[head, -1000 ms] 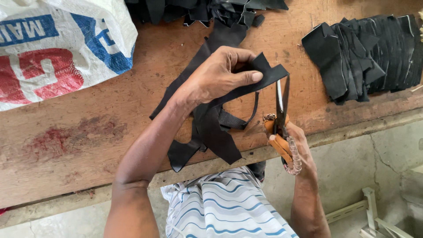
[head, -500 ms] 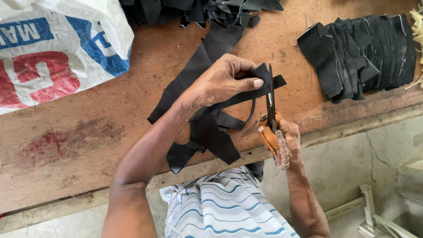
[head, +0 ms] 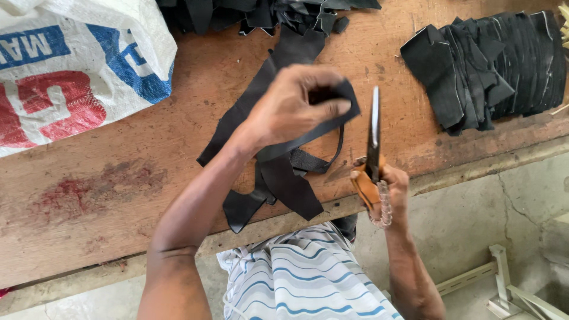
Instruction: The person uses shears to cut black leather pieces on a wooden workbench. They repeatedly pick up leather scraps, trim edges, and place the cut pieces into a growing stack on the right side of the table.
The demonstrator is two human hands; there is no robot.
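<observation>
My left hand (head: pixel 293 104) is closed on a piece of black leather-like sheet (head: pixel 278 172), lifted above the wooden table (head: pixel 118 195); ragged offcuts of the sheet hang down toward the table's front edge. My right hand (head: pixel 385 186) grips scissors (head: pixel 373 136) by their orange handles, blades closed and pointing up, just right of the held piece and apart from it. A long black strip runs from the held piece back toward the pile at the top.
A white woven sack (head: pixel 71 65) with red and blue print lies at the top left. A stack of cut black pieces (head: pixel 492 65) sits at the top right, a heap of black scraps (head: pixel 267 12) at the top middle. Concrete floor and a metal frame (head: pixel 510 290) lie below right.
The scissors have come away from the black piece and now stand to its right with blades closed. My left hand has pulled the piece slightly left and up.
</observation>
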